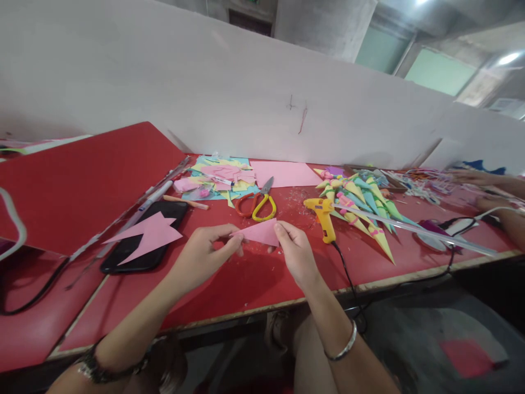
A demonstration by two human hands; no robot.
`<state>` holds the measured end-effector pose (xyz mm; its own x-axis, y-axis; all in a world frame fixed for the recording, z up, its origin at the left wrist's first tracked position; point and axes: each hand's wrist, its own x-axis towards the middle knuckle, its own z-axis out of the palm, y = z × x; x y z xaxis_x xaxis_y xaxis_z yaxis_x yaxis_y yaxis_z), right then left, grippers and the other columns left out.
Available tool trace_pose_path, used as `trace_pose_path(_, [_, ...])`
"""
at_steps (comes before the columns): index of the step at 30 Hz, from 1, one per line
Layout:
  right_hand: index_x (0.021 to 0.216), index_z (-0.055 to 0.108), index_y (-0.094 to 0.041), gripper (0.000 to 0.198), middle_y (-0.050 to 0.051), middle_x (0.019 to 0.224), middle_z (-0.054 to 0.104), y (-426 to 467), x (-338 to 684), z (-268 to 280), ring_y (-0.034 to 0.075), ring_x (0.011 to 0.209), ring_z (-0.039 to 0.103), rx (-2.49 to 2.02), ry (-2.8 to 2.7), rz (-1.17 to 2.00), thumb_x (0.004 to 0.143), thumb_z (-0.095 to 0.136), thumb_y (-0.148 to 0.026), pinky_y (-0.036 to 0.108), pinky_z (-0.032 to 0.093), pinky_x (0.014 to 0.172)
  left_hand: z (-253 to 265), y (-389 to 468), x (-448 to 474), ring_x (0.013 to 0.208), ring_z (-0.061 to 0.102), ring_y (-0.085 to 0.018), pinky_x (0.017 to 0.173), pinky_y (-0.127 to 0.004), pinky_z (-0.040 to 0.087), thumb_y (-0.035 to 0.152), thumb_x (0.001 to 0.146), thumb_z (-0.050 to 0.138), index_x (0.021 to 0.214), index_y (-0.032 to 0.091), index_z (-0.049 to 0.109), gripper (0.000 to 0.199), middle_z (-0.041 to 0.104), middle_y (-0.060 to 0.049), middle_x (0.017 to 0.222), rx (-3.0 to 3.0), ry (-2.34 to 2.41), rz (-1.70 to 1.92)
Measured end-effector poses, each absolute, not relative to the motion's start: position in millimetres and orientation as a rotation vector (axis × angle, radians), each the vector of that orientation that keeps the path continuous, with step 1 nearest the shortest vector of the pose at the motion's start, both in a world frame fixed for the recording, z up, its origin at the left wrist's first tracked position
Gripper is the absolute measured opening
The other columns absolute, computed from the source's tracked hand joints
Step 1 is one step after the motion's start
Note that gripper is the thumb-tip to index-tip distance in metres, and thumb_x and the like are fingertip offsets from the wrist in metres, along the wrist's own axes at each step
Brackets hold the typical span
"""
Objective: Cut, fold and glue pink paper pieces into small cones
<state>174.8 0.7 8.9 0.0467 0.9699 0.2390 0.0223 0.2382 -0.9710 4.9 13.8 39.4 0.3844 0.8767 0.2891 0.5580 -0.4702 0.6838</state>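
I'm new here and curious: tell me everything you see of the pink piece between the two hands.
The pink piece looks like thin paper, plain and roughly triangular, narrowing toward the left hand. That hand pinches its narrow end; the right hand grips its wider end. It is over the red table, in front of the scissors. Whether it's folded is unclear.

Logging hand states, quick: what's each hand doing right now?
Left hand: closed, pinching the left tip of the pink triangular paper piece.
Right hand: closed, pinching its right end.
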Motion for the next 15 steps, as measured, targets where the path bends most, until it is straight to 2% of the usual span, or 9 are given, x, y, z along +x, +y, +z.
trace_pose_path(8, [0.065, 0.055, -0.016, 0.012, -0.003, 0.06, 0.05, -0.9, 173.7, 9.1, 0.01, 0.058, 0.044, -1.02, -1.323, 0.942, 0.073, 0.055, -0.026, 0.021, 0.037, 0.056, 34.9, 11.7, 8.8, 0.057, 0.054, -0.011, 0.056, -0.019, 0.039, 0.026, 0.075, 0.049, 0.064, 0.017, 0.057, 0.016, 0.06, 0.004, 0.06, 2.263, 1.225, 1.004])
trace_pose_path(12, [0.062, 0.052, -0.016, 0.014, -0.004, 0.058, 0.045, -3.6, 170.8, 9.9, 0.009, 0.057, 0.041, -1.008, -1.367, 0.9, 0.072, 0.055, -0.024, 0.021, 0.035, 0.055, 34.6, 11.0, 10.0, 0.061, 0.054, -0.011, 0.058, -0.019, 0.04, 0.031, 0.075, 0.055, 0.073, 0.019, 0.06, 0.013, 0.062, 0.004, 0.067, 2.242, 1.2, 1.01])
trace_pose_path(15, [0.061, 0.051, -0.017, 0.017, -0.004, 0.057, 0.044, -5.4, 169.1, 10.5, 0.01, 0.057, 0.04, -1.003, -1.421, 0.852, 0.074, 0.055, -0.025, 0.021, 0.035, 0.056, 35.5, 10.3, 11.3, 0.06, 0.054, -0.011, 0.057, -0.019, 0.04, 0.032, 0.076, 0.055, 0.072, 0.019, 0.061, 0.015, 0.062, 0.004, 0.066, 2.196, 1.201, 1.003])
